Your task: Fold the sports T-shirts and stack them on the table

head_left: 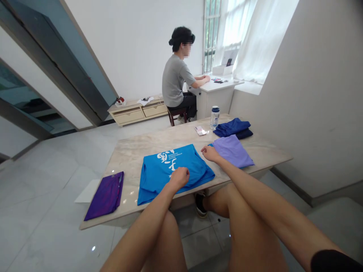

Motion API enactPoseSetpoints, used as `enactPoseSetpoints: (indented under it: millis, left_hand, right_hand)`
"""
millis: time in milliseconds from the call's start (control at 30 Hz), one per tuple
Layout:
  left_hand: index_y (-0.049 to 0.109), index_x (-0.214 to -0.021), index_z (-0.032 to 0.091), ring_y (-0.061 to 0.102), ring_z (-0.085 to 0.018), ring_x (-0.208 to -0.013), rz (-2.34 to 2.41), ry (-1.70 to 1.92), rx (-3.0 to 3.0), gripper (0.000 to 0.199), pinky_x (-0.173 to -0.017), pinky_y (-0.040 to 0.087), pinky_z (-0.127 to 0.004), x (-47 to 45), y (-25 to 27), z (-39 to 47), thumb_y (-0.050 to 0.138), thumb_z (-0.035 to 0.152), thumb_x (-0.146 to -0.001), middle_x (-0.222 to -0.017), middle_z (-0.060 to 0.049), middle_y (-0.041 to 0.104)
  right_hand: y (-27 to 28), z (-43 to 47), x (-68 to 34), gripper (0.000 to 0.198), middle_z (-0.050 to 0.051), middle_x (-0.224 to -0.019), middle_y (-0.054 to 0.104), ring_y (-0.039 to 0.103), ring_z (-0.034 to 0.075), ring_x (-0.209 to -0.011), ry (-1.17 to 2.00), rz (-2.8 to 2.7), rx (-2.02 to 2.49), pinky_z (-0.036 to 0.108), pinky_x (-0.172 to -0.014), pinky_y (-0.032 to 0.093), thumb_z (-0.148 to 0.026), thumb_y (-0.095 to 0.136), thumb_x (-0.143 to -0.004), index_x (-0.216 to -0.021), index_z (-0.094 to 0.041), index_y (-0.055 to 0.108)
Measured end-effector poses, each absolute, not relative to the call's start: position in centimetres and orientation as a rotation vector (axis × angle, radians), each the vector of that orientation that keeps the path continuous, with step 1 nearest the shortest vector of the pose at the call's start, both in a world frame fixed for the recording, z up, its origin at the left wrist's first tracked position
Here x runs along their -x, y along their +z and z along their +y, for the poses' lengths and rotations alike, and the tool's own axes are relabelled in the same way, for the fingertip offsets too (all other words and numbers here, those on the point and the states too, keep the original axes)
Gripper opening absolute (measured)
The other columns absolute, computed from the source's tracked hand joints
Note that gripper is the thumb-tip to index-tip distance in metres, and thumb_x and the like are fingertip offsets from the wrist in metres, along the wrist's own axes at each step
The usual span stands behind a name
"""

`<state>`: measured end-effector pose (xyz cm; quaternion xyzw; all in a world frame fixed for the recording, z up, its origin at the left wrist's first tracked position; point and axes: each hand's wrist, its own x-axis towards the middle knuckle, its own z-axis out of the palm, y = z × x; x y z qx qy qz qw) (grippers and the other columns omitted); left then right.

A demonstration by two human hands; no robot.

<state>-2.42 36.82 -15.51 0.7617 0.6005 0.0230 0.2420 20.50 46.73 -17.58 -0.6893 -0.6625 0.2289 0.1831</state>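
A bright blue T-shirt (159, 177) with white lettering lies folded part way on the table in front of me. My left hand (180, 178) is over its near middle, fingers curled in; no cloth shows pulled up into them. Just past the shirt's right edge is my right hand (210, 153), its fingers also curled and nothing visible in them. It is close to a folded lavender garment (234, 151), which has a bit of blue cloth showing at its far left corner. Whether the right fingers touch any cloth is hard to tell.
The marble-patterned table (127, 151) also bears a folded purple garment (104, 196), dark blue clothes (232, 127), a phone (200, 130) and a water bottle (214, 118). Beyond it, a person (174, 81) sits at a white desk (218, 85). My knees are against the near side.
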Motion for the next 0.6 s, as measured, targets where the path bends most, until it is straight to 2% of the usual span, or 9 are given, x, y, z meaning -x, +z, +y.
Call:
enactPoseSetpoints:
  millis: [133, 233, 300, 367, 467, 533, 600]
  left_hand:
    - [0.084, -0.115, 0.014, 0.076, -0.038, -0.121, 1.7, 0.095, -1.973, 0.029, -0.102, 0.057, -0.043, -3.5, -17.8, 38.5, 0.063, 0.027, -0.101, -0.126, -0.026, 0.08]
    - [0.081, -0.123, 0.008, 0.074, -0.043, -0.128, 1.735, 0.099, -1.877, 0.044, -0.105, 0.057, -0.046, -8.0, -19.0, 39.4, 0.069, 0.043, -0.1, -0.133, -0.032, 0.076]
    - [0.079, -0.128, 0.007, 0.071, -0.044, -0.133, 1.744, 0.088, -1.829, 0.046, -0.107, 0.057, -0.046, -9.9, -19.7, 39.7, 0.074, 0.04, -0.097, -0.138, -0.034, 0.073]
    - [0.078, -0.131, 0.008, 0.07, -0.043, -0.136, 1.752, 0.076, -1.791, 0.042, -0.109, 0.056, -0.044, -10.6, -20.1, 40.1, 0.074, 0.027, -0.094, -0.141, -0.033, 0.072]
    - [0.079, -0.129, 0.008, 0.07, -0.043, -0.136, 1.754, 0.057, -1.743, 0.039, -0.108, 0.056, -0.045, -10.0, -20.1, 40.7, 0.071, 0.018, -0.092, -0.14, -0.034, 0.072]
    - [0.08, -0.127, 0.009, 0.071, -0.044, -0.134, 1.732, 0.057, -1.722, 0.039, -0.104, 0.057, -0.046, -9.3, -19.7, 40.8, 0.074, 0.027, -0.093, -0.14, -0.033, 0.073]
    - [0.081, -0.123, 0.012, 0.072, -0.044, -0.131, 1.697, 0.067, -1.707, 0.042, -0.1, 0.058, -0.044, -8.8, -18.9, 40.3, 0.077, 0.039, -0.092, -0.137, -0.03, 0.076]
  right_hand:
    - [-19.6, 44.9, -23.3, 0.035, 0.017, -0.119, 0.084, 0.079, 0.028, -0.114, 0.635, -1.845, 2.006, 0.031, -0.1, 0.056, -0.006, 0.058, -0.095, -0.118, -0.013, 0.084]
    - [-20.5, 44.4, -24.6, 0.034, 0.016, -0.117, 0.084, 0.078, 0.027, -0.115, 0.642, -1.842, 2.028, 0.031, -0.099, 0.055, -0.008, 0.057, -0.097, -0.118, -0.014, 0.083]
    - [-21.2, 44.3, -24.9, 0.034, 0.017, -0.121, 0.083, 0.077, 0.028, -0.119, 0.658, -1.827, 2.041, 0.032, -0.101, 0.055, -0.009, 0.056, -0.098, -0.119, -0.015, 0.082]
    - [-22.2, 44.3, -24.7, 0.03, 0.017, -0.121, 0.083, 0.077, 0.028, -0.12, 0.7, -1.797, 2.059, 0.032, -0.101, 0.055, -0.011, 0.057, -0.099, -0.116, -0.015, 0.082]
    - [-23.7, 44.3, -23.9, 0.026, 0.015, -0.099, 0.084, 0.081, 0.025, -0.097, 0.847, -1.718, 2.094, 0.029, -0.087, 0.059, -0.02, 0.057, -0.103, -0.096, -0.015, 0.081]
    - [-24.4, 44.5, -23.2, 0.037, 0.013, -0.08, 0.08, 0.079, 0.024, -0.077, 0.946, -1.651, 2.101, 0.029, -0.073, 0.06, -0.031, 0.054, -0.107, -0.084, -0.015, 0.078]
    - [-24.7, 44.9, -22.7, 0.046, 0.011, -0.069, 0.075, 0.075, 0.024, -0.068, 0.976, -1.596, 2.07, 0.03, -0.065, 0.059, -0.044, 0.053, -0.109, -0.082, -0.016, 0.076]
